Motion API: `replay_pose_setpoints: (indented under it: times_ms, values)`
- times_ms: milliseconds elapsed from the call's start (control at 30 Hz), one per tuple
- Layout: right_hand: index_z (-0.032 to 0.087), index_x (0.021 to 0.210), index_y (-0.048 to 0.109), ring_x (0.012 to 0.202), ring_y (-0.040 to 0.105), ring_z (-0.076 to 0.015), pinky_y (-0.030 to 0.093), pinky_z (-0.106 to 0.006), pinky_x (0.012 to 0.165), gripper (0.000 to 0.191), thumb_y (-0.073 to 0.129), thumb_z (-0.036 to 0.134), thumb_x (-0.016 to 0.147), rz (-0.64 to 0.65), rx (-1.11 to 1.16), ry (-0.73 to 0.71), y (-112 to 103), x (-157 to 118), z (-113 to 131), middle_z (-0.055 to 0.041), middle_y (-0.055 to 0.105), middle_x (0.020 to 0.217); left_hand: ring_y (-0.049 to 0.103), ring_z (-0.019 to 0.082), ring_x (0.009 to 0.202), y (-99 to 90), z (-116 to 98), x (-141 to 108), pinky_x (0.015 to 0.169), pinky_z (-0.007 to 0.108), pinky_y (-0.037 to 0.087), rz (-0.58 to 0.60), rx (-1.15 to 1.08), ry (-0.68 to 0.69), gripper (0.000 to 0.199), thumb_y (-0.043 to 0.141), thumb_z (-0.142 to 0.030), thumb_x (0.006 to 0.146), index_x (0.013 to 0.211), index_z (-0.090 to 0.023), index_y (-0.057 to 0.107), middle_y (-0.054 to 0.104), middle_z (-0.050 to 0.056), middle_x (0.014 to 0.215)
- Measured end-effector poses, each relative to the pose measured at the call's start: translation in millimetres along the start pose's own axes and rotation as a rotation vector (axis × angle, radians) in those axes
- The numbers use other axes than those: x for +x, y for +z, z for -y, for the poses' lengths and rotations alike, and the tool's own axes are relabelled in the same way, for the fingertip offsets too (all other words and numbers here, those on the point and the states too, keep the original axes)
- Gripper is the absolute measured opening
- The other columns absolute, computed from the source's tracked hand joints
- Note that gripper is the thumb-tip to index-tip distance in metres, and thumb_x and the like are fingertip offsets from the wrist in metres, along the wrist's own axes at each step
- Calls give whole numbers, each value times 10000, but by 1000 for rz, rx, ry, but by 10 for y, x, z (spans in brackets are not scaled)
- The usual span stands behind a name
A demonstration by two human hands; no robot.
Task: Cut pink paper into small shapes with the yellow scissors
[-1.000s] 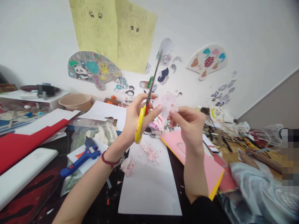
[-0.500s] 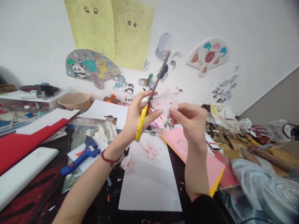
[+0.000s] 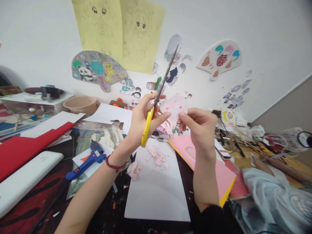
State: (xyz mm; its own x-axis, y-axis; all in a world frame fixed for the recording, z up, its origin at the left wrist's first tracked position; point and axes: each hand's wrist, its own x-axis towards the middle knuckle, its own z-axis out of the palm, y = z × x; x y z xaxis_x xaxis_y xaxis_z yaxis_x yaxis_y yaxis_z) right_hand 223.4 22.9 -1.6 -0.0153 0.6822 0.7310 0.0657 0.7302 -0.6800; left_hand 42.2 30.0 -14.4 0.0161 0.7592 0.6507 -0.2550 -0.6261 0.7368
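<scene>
My left hand holds yellow-handled scissors whose blades point up and to the right, and its thumb also touches the left edge of a pale pink cutout with red dots. The right edge of that cutout is pinched between the thumb and fingers of my right hand. Beneath both hands, pink scraps lie on a white sheet on the dark table.
A blue glue gun and a white case lie at the left, with a beige bowl behind. Pink card is at the right. Farther right are another person's hand and pale clothing.
The view has shifted slightly, moving the background to the right. Both hands keep hold of the cutout, and the scissors remain in my left hand.
</scene>
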Motion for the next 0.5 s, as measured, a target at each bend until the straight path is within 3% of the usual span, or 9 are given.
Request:
replay_pose_setpoints:
  times_ms: [167,267,367,500]
  values:
    - [199,709,759,399,546,-75,425,-218,406,138,815,262,819,-152,-15,-26,-104,29,-4,30,692,566,546,106,586,-30,-13,22,547,241,488,-34,29,35,382,817,-243,781,1119,-238,639,596,-38,710]
    - [200,716,763,416,569,-82,455,-218,417,140,813,273,824,-58,-13,29,-86,13,-2,21,707,584,532,98,573,-31,-34,25,532,237,478,-69,58,30,356,815,-264,789,1101,-235,645,577,-36,719]
    - [197,736,777,420,592,-88,490,-219,428,120,818,270,822,51,-6,63,-8,-8,-16,14,718,590,498,85,549,-31,-43,16,513,232,479,-29,44,1,417,845,-275,761,1130,-245,653,517,-50,725]
    - [193,713,770,413,583,-85,478,-215,414,132,823,259,815,-13,12,52,18,14,-56,17,706,577,531,93,570,-51,-42,13,541,230,495,14,34,-25,422,836,-234,753,1129,-237,646,539,-55,705]
